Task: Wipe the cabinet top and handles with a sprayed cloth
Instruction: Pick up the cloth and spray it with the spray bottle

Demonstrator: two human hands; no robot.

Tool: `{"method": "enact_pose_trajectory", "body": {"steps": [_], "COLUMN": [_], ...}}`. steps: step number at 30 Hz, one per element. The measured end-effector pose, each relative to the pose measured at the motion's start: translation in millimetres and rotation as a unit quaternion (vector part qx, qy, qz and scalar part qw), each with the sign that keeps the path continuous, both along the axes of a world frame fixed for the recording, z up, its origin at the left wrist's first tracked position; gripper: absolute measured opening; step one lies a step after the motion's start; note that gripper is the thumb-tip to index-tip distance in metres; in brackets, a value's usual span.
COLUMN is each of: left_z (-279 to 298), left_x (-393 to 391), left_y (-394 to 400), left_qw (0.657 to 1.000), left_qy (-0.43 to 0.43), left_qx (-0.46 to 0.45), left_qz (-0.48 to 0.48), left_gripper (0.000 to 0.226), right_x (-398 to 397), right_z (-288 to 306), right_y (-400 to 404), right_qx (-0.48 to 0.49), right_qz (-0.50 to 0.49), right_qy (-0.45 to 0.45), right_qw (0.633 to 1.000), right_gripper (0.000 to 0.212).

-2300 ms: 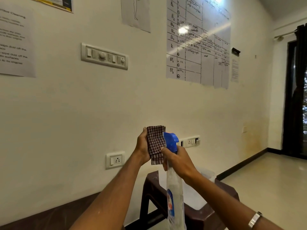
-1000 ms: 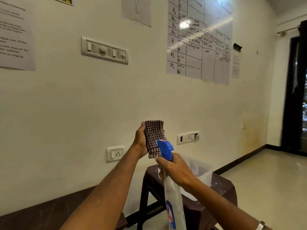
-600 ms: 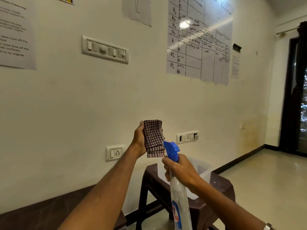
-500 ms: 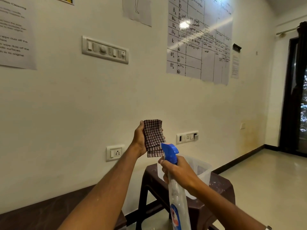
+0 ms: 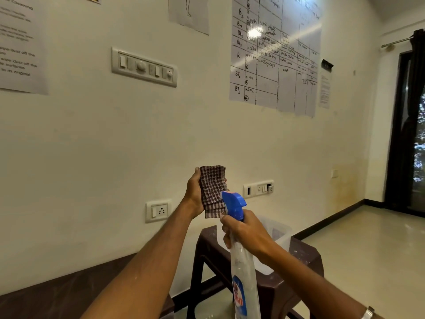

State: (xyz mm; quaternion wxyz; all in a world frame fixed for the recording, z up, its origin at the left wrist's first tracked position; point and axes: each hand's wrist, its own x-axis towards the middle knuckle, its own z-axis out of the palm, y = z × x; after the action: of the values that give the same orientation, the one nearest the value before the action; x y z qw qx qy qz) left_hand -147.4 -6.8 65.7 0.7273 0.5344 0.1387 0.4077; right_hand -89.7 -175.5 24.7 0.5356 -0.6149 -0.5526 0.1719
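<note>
Folded checked cloth (image 5: pixel 212 191) held upright at chest height in the left hand (image 5: pixel 195 192), thumb along its left edge and fingertips just showing past its right edge, in front of a cream wall (image 5: pixel 92 157). Spray bottle (image 5: pixel 243 268) gripped around the neck by the right hand (image 5: pixel 247 233), fingers curled beneath the blue trigger head (image 5: pixel 233 204), nozzle pointed left at the lower part of the cloth and almost touching it. Clear bottle body angled down toward the bottom edge, printed label (image 5: pixel 239 298) facing the camera. Wristwatch (image 5: pixel 368 313) on the right wrist at the lower right corner. Behind and below the hands, a dark brown plastic stool (image 5: pixel 303 259) carrying a clear plastic tub (image 5: pixel 280 233). On the wall, a switch panel (image 5: pixel 144 67) upper left, a socket (image 5: pixel 158 211) to the left of the forearm, a second socket strip (image 5: pixel 258 189) just right of the cloth, printed sheets (image 5: pixel 20 49) at far left and a hand-ruled chart (image 5: pixel 274 54) with a light glare on it. Dark doorway and curtain (image 5: pixel 411 125) at far right. Cabinet not in view.
</note>
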Motion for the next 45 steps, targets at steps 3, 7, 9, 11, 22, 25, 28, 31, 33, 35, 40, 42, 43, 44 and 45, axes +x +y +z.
{"method": "enact_pose_trajectory", "body": {"steps": [3, 7, 9, 11, 22, 25, 28, 31, 33, 35, 40, 42, 43, 44, 45], "left_z": [-1, 1, 2, 2, 18, 28, 33, 29, 21, 10, -15, -19, -21, -23, -25], "left_x": [3, 8, 12, 16, 58, 69, 80, 92, 99, 105, 113, 112, 112, 111, 111], "left_y": [2, 7, 8, 10, 13, 12, 9, 13, 16, 18, 25, 27, 27, 28, 29], "left_qw": [1.0, 1.0, 1.0, 0.999, 0.991, 0.991, 0.99, 0.99, 0.991, 0.991, 0.99, 0.991, 0.991, 0.991, 0.991], "left_qy": [0.004, 0.007, 0.019, 0.027, 0.074, 0.058, 0.056, 0.062, 0.063, 0.068, 0.093, 0.092, 0.09, 0.089, 0.089], "left_qx": [0.0, 0.011, 0.02, 0.033, 0.107, 0.107, 0.114, 0.114, 0.108, 0.103, 0.091, 0.081, 0.077, 0.075, 0.076], "left_qz": [0.001, -0.004, -0.012, -0.022, 0.031, 0.047, 0.052, 0.049, 0.046, 0.046, 0.06, 0.06, 0.058, 0.059, 0.06], "left_gripper": [0.077, 0.075, 0.073, 0.072, 0.05, 0.042, 0.038, 0.039, 0.038, 0.04, 0.044, 0.043, 0.042, 0.041, 0.041], "right_x": [1, 8, 12, 17, 63, 75, 90, 110, 125, 139, 160, 165, 168, 170, 172], "right_z": [2, 8, 19, 34, 113, 119, 121, 121, 116, 105, 62, 44, 36, 28, 21], "right_y": [4, 7, 8, 10, 48, 57, 63, 68, 73, 77, 79, 80, 81, 81, 82], "right_qx": [-0.015, 0.005, 0.025, 0.046, 0.146, 0.159, 0.174, 0.191, 0.194, 0.186, 0.126, 0.101, 0.091, 0.081, 0.072], "right_qz": [-0.012, -0.011, -0.002, -0.003, -0.099, -0.128, -0.163, -0.189, -0.22, -0.248, -0.267, -0.266, -0.266, -0.267, -0.268], "right_qy": [-0.019, -0.009, 0.005, 0.006, 0.003, -0.006, -0.018, -0.021, -0.024, -0.019, -0.005, 0.007, 0.013, 0.02, 0.029], "right_qw": [1.0, 1.0, 1.0, 0.999, 0.984, 0.979, 0.971, 0.963, 0.956, 0.951, 0.956, 0.959, 0.959, 0.96, 0.96], "right_gripper": [0.017, 0.013, 0.015, 0.015, 0.024, 0.024, 0.026, 0.026, 0.028, 0.035, 0.047, 0.048, 0.049, 0.051, 0.053]}}
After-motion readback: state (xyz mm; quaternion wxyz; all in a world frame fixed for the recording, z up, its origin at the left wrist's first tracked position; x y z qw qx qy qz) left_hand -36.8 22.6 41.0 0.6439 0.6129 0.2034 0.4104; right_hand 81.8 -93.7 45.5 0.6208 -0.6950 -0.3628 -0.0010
